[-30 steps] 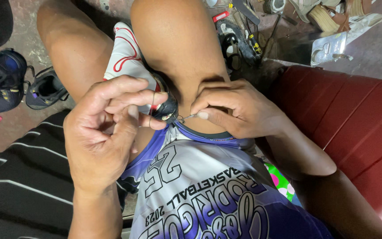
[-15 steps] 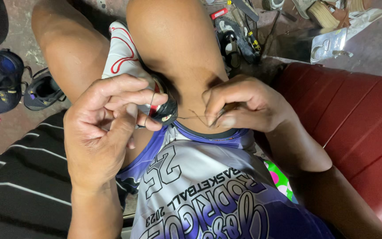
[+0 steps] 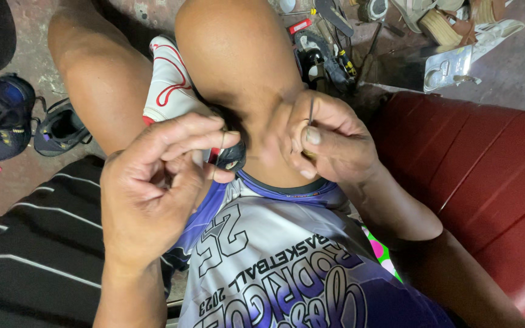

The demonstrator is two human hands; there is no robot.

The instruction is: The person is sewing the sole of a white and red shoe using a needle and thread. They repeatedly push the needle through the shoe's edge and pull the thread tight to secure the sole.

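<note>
A white sports shoe (image 3: 174,91) with red trim is wedged between my bare knees, its black heel end (image 3: 231,159) toward me. My left hand (image 3: 153,194) grips the shoe's heel end, fingers curled over it. My right hand (image 3: 326,143) rests against my right knee and pinches a thin metal needle (image 3: 311,110) that points upward between thumb and forefinger. A thread cannot be made out. I wear purple and white printed shorts (image 3: 274,267).
Dark sneakers (image 3: 7,115) lie on the concrete floor at the left. Tools, a red-handled item (image 3: 299,26), sandals (image 3: 439,24) and shoe parts are scattered at the top. A red padded seat (image 3: 487,182) is at the right, a black striped cloth (image 3: 25,267) lower left.
My right hand has turned and lifted, so the needle now stands upright instead of pointing sideways at the shoe. The view has shifted slightly; my left hand keeps its hold.
</note>
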